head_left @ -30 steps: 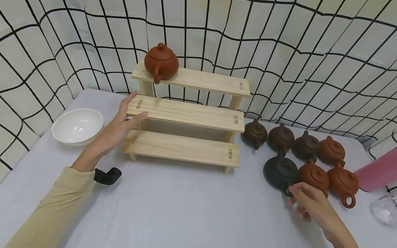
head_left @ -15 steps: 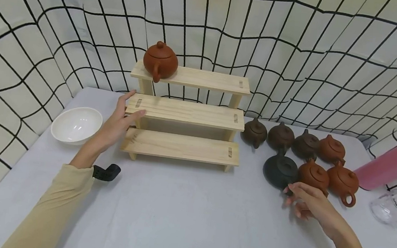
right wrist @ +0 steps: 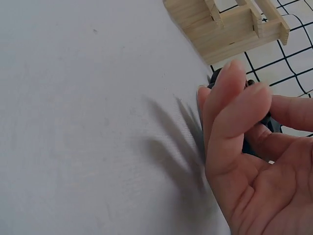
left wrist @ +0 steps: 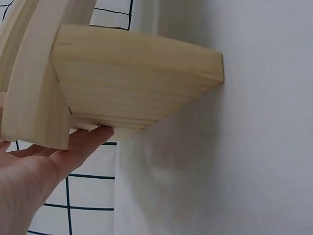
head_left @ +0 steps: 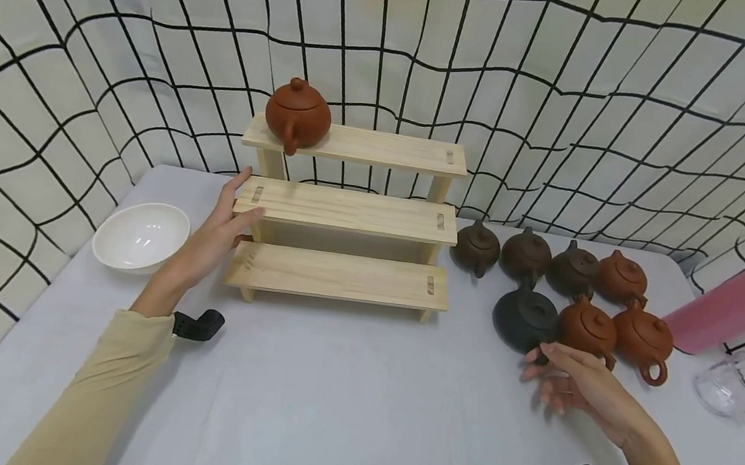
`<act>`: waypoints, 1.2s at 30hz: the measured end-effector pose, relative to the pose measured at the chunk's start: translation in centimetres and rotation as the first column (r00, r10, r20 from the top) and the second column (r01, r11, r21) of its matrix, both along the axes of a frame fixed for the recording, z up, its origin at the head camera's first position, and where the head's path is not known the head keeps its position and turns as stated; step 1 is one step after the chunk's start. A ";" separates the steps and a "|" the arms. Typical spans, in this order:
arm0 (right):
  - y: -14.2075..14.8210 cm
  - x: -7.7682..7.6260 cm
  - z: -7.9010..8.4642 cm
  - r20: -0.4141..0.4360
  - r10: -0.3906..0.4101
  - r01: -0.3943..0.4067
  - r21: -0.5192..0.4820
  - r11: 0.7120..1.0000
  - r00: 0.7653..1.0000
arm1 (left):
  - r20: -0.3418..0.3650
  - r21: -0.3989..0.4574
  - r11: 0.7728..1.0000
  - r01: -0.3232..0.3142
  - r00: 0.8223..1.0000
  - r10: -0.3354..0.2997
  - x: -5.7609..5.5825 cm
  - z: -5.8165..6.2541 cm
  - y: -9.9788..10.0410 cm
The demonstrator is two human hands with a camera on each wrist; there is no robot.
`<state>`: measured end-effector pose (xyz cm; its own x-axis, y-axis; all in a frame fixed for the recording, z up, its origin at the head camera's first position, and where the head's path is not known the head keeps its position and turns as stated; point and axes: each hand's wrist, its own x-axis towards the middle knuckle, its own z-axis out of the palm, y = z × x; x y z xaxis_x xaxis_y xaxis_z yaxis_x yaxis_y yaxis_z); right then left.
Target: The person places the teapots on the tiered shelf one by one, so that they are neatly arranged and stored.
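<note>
A three-tier wooden display rack stands on the table. My left hand holds the left end of its middle tier, thumb over the front edge; in the left wrist view fingers reach against the wood. On the top tier's left sits a reddish-brown teapot, handle forward. At the right, my right hand pinches the near-side handle of a flat black teapot between thumb and index finger. The other fingers are loosely bent. The black teapot rests on the table; the hand mostly hides it in the right wrist view.
Several brown and reddish teapots crowd behind and beside the black one. A pink bottle and a clear glass vessel stand far right. A white bowl lies left of the rack. Black grid netting borders the table.
My right hand has shifted slightly left at the black teapot's handle, its lower fingers reaching further under. The left hand stays on the rack, and the teapots stay in place.
</note>
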<state>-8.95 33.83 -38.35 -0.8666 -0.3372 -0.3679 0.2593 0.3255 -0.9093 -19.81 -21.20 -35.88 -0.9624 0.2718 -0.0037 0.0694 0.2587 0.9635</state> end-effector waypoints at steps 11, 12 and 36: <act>0.1 0.5 -0.5 -0.021 -0.015 0.013 -0.076 0.997 1.000 | 0.015 0.043 0.999 0.021 1.000 -0.021 0.2 -0.1 0.2; 0.0 0.7 -0.6 -0.036 -0.017 0.013 -0.084 0.996 0.999 | 0.014 0.045 0.999 0.022 1.000 -0.023 0.1 -0.1 0.2; -4.5 1.4 6.0 -0.367 -0.079 0.062 -0.058 0.996 0.927 | 0.024 0.086 0.996 0.011 1.000 -0.013 0.0 -0.1 0.2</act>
<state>-7.52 29.30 -32.37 -0.9603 -0.2791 -0.0041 -0.0760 0.2758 -0.9582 -19.83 -21.00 -35.98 -0.9589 0.2837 -0.0030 0.0486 0.1746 0.9834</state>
